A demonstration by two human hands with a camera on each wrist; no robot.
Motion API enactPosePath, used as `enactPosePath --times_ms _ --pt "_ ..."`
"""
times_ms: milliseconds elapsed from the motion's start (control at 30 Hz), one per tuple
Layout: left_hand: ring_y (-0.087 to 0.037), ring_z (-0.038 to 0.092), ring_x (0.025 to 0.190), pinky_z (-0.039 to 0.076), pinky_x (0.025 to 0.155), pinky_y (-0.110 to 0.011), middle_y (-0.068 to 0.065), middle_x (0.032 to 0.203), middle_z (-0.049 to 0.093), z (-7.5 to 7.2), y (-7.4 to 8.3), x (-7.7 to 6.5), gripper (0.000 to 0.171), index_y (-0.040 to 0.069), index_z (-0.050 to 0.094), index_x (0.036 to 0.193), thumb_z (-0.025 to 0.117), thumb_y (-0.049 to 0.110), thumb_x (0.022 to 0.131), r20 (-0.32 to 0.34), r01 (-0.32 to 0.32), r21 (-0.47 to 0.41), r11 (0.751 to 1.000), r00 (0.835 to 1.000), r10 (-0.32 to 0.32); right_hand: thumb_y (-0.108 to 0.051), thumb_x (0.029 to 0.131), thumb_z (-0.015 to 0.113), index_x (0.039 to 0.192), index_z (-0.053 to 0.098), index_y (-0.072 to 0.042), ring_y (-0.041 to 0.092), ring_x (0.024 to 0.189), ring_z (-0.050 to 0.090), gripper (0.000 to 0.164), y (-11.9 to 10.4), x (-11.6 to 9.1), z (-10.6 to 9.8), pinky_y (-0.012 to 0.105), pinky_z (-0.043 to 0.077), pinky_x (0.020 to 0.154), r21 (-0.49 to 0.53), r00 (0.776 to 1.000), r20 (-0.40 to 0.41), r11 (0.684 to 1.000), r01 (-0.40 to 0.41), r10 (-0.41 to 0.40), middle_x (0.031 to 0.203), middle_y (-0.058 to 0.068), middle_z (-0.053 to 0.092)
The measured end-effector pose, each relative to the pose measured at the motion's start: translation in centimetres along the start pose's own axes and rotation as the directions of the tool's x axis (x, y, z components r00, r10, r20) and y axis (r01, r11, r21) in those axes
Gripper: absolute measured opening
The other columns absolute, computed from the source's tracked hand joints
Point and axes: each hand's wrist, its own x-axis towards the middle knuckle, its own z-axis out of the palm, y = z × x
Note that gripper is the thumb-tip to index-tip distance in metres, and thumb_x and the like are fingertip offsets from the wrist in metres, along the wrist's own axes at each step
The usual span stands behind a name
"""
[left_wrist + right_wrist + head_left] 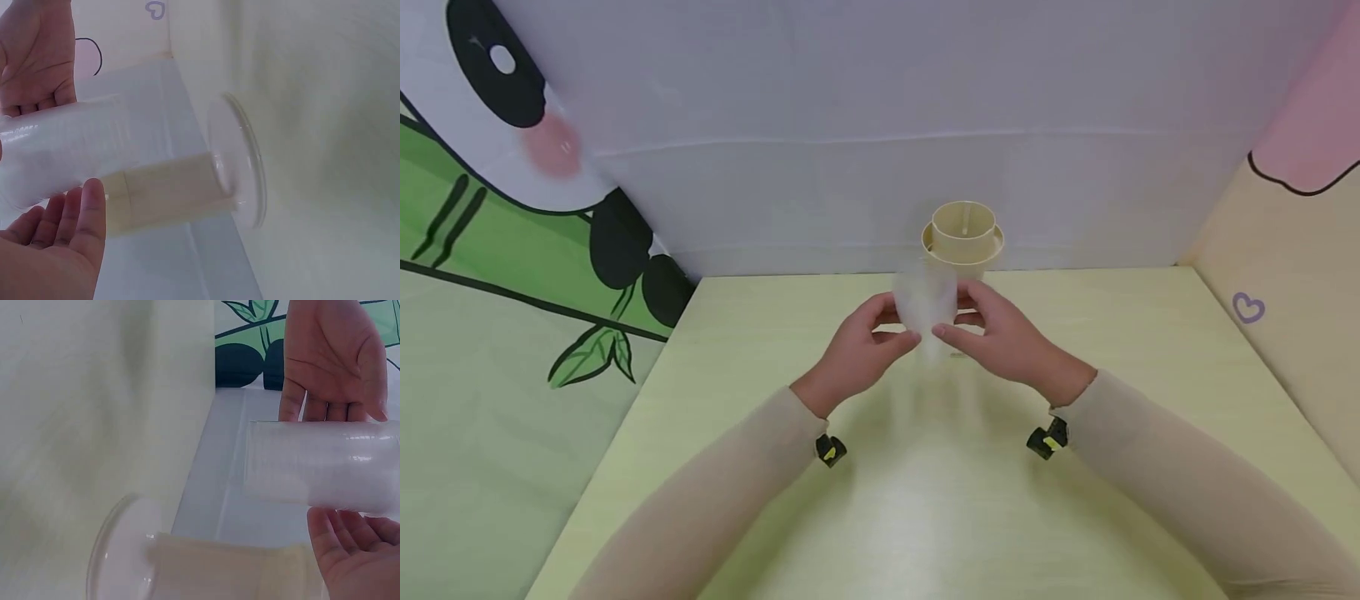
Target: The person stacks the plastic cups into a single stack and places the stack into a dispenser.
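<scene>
A frosted, see-through plastic cylinder [925, 302] is held upright above the table, blurred in the head view. The left hand [863, 350] holds it from the left side, thumb at the near face and fingers behind. From the right side the right hand [1006, 337] holds it the same way. Both wrist views show the cylinder [69, 150] [331, 465] between the fingers of the two hands. Just behind it stands a cream-coloured column [169, 190] on a round, glossy base [247, 169]. The column's top [964, 233] has an open inner ring within a wider rim.
A pale wood-grain table [820, 517] lies beneath the hands. The grey back wall [850, 192] rises directly behind the column. Painted side panels stand left and right, one with a purple heart [1248, 307]. Each wrist carries a small black camera [831, 450].
</scene>
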Motion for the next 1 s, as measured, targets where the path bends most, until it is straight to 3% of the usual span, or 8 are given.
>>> enactPosePath --times_ms 367,633,1000 --pt "-0.013 0.059 0.118 0.053 0.097 -0.030 0.001 0.127 0.063 -0.3 4.0 4.7 0.050 0.010 0.055 0.141 0.073 0.024 0.097 0.003 -0.077 0.009 0.997 0.997 0.077 -0.024 0.101 0.068 0.150 0.041 -0.005 0.024 0.126 0.053 0.059 -2.7 1.8 -4.1 0.044 0.044 0.110 -0.052 0.996 -0.089 0.999 0.010 -0.014 0.138 0.009 0.053" --pt "-0.010 0.058 0.117 0.051 0.098 -0.028 0.003 0.127 0.062 -0.8 7.1 7.7 0.052 0.012 0.053 0.143 0.073 0.027 0.098 -0.026 -0.104 0.082 0.991 0.994 0.106 -0.028 0.102 0.066 0.154 0.037 -0.007 0.023 0.129 0.051 0.063 -4.6 3.8 -6.4 0.041 0.043 0.111 -0.070 0.988 -0.153 0.997 0.028 -0.038 0.142 0.009 0.052" --pt "-0.010 0.056 0.121 0.050 0.099 -0.028 0.002 0.131 0.062 -0.9 9.2 10.3 0.051 0.014 0.053 0.145 0.071 0.028 0.099 -0.067 -0.110 0.090 0.990 0.991 0.116 -0.028 0.102 0.064 0.152 0.041 -0.007 0.023 0.127 0.054 0.059 -6.3 5.7 -8.5 0.036 0.045 0.109 -0.104 0.976 -0.206 0.993 0.050 -0.070 0.139 0.009 0.055"
